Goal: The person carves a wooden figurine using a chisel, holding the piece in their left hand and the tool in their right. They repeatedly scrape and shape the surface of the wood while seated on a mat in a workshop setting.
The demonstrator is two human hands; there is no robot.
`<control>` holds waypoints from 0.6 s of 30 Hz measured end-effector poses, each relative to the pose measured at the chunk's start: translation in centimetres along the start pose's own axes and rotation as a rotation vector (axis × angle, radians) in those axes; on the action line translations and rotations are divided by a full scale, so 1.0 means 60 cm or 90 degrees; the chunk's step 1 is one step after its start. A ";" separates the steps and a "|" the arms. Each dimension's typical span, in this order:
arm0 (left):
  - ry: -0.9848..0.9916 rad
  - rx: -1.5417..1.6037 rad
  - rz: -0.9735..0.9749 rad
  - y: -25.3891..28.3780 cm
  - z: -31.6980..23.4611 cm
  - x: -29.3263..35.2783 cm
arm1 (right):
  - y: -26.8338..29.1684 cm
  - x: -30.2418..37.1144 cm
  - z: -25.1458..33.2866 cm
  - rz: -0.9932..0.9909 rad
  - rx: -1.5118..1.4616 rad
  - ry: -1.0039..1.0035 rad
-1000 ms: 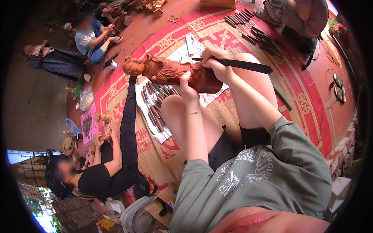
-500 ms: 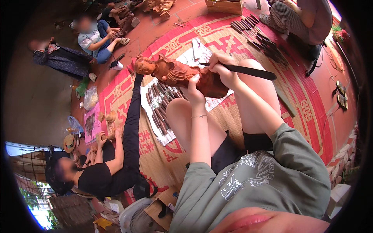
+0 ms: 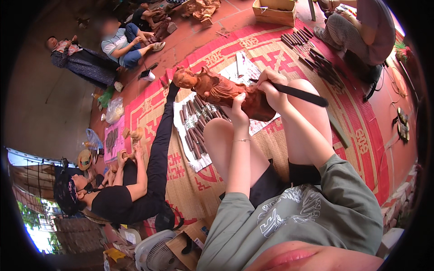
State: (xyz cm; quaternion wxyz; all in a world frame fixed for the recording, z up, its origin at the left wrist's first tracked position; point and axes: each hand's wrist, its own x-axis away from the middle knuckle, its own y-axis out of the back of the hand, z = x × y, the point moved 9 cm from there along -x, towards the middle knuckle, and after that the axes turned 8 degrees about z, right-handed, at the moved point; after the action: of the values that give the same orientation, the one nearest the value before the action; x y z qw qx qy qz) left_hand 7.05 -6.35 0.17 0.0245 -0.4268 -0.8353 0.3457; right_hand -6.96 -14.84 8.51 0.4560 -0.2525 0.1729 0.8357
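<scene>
A reddish-brown carved wooden statue lies tilted above my knees, its round head to the left and its broad base to the right. My left hand is closed on the statue's lower body from the near side, thumb pressed on top. In my right hand I grip a long, flat black carving tool. Its thin tip reaches the upper side of the statue, near the base; whether it touches the wood I cannot tell. My right fingers also rest close against the statue.
Several dark-handled chisels lie on a white cloth left of my knees. More tools lie on the red patterned mat at far right, near a wooden box. A co-worker in black sits at left, handling a wooden piece.
The whole view has shifted, so everything sits slightly further right. Both hands, the statue and the carving tool keep about the same places relative to each other.
</scene>
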 end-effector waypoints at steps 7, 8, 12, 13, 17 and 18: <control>0.030 -0.008 0.027 0.002 0.002 -0.005 | 0.024 0.003 -0.053 -0.079 -0.070 -0.152; 0.038 -0.020 0.026 0.000 0.002 -0.007 | 0.017 0.002 -0.068 -0.082 -0.138 -0.166; 0.076 0.044 0.012 0.005 -0.006 -0.013 | -0.001 0.007 -0.099 -0.050 -0.162 -0.216; 0.066 0.027 -0.004 0.001 -0.020 -0.013 | -0.006 0.007 -0.097 -0.048 -0.166 -0.218; 0.039 -0.007 -0.069 0.029 -0.027 -0.024 | -0.023 0.024 -0.143 0.015 -0.126 -0.305; 0.060 0.020 -0.083 0.036 -0.021 -0.025 | -0.032 0.032 -0.145 0.025 -0.142 -0.349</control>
State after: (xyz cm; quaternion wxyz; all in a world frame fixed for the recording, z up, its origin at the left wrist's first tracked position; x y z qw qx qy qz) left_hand 9.92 -5.88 0.25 0.0932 -0.3870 -0.8537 0.3358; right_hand -3.93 -17.08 0.23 0.4387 -0.0625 -0.0445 0.8953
